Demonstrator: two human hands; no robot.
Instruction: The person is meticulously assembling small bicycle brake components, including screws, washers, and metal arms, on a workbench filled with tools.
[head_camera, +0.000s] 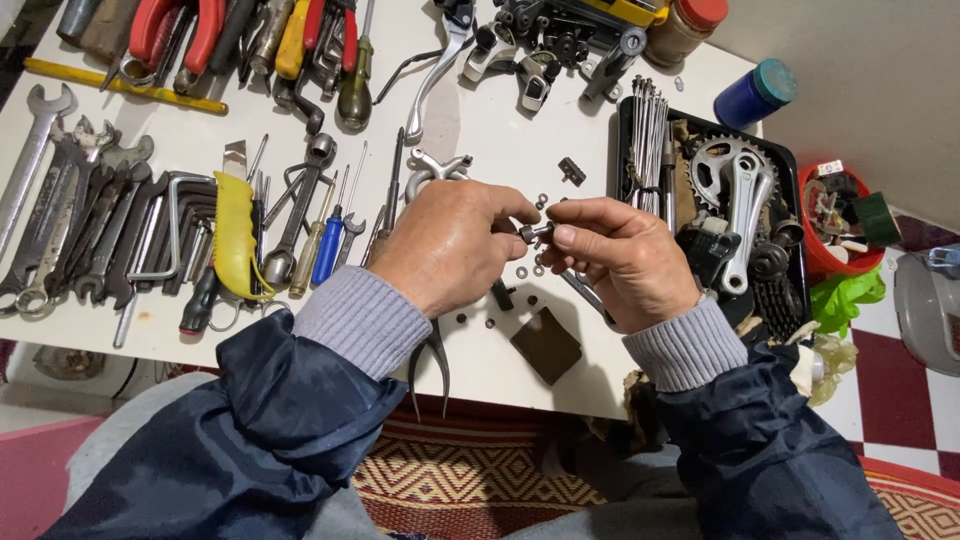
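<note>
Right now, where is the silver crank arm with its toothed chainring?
In the head view, the silver crank arm with toothed chainring lies in the black tray on the right, beside the bundle of steel spokes, beyond the right hand.

A white tabletop (480, 120) holds silver-grey steel wrenches (60, 200), a bright yellow plastic-handled tool (235, 225), a blue-handled screwdriver (327, 250) and red-handled pliers (175, 30). A black tray (795, 165) carries a silver chainring crank (740, 190). Beside it sit a red plastic tub (825, 262), a dark blue jar with teal lid (755, 95) and what looks like a crumpled green bag (845, 295). Navy jacket sleeves (270, 430) end in grey ribbed cuffs (360, 320). Below lies a red-and-tan diamond-patterned woven mat (470, 480).
</note>
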